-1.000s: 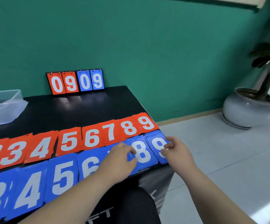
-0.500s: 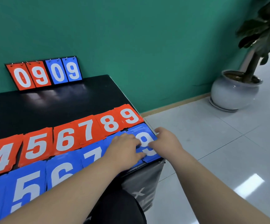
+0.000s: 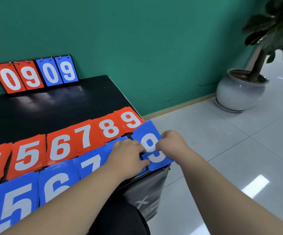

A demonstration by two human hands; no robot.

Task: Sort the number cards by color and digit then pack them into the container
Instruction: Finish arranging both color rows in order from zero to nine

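Black table (image 3: 56,107), flip scoreboard (image 3: 34,74) reading 0909 at its far edge, red number cards (image 3: 85,138) across the middle, blue number cards (image 3: 56,187) along the near edge, blue 9 card (image 3: 151,145) at the right corner.

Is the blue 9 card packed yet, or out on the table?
Out: the blue 9 card lies on the table's right corner, the right hand holding its right edge.

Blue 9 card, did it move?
Yes, slightly: the blue 9 card's far edge now meets the red 9 card's corner; earlier a small gap separated them.
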